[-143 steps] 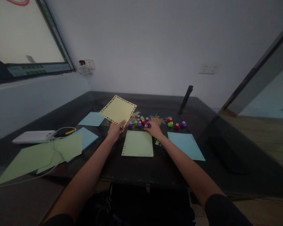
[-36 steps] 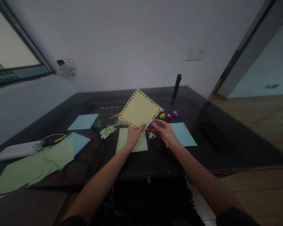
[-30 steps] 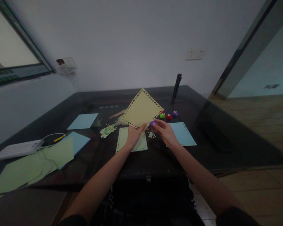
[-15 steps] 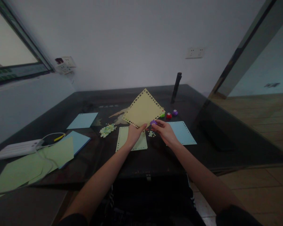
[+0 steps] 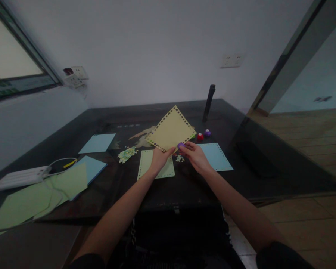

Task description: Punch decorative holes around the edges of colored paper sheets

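Observation:
My left hand is closed on the near corner of a yellow sheet of paper, held up at a slant above the table. Punched shapes run along the sheet's edges. In my right hand is a small purple craft punch, gripped by the fingers against the sheet's lower right edge. Below lies a pale green sheet with a punched border, partly hidden by my left hand. Small paper cut-outs are scattered between my hands. A blue sheet with punched edges lies under my right wrist.
Red and purple punches stand behind my right hand, with a green one partly covered. A cut-out pile, a light blue sheet, green sheets and a white power strip lie left. A black post rises behind.
The yellow sheet has shifted slightly to the right and covers more of the green punch. The purple punch in my right hand has turned a little at the sheet's edge.

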Demonstrator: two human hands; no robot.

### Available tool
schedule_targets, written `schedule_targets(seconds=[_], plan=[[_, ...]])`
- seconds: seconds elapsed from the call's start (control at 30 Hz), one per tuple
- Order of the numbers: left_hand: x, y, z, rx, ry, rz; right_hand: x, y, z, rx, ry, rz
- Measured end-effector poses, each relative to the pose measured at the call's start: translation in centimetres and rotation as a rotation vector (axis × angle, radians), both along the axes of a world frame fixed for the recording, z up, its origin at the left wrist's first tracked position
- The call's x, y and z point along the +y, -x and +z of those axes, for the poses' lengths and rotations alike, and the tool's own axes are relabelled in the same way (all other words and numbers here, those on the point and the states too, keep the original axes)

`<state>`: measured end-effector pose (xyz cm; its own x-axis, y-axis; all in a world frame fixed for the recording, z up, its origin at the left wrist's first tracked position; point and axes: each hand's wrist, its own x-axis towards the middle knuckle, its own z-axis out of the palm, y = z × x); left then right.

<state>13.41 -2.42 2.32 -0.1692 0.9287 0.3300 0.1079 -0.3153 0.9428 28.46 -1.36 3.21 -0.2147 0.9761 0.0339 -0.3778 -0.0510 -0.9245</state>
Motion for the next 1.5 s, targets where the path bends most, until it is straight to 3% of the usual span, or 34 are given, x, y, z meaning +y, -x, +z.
schedule_targets(seconds=[0.17,0.47,0.83,1.5], plan=[[-0.11,-0.04,0.14,0.016,0.03,-0.056,-0.02,0.09,-0.03,0.026,-0.005,-0.001],[-0.44,-0.25,0.64,-0.033,0.078,-0.039,0.02,0.01,-0.09,-0.062,-0.053,-0.019],[0.11,0.27,0.03,0.156,0.008,-0.015,0.0,-0.18,0.24,-0.218,-0.109,-0.078],[-0.03,0.01,0.14,0.091,0.058,-0.074,-0.03,-0.16,0.41,-0.229,-0.088,-0.114]])
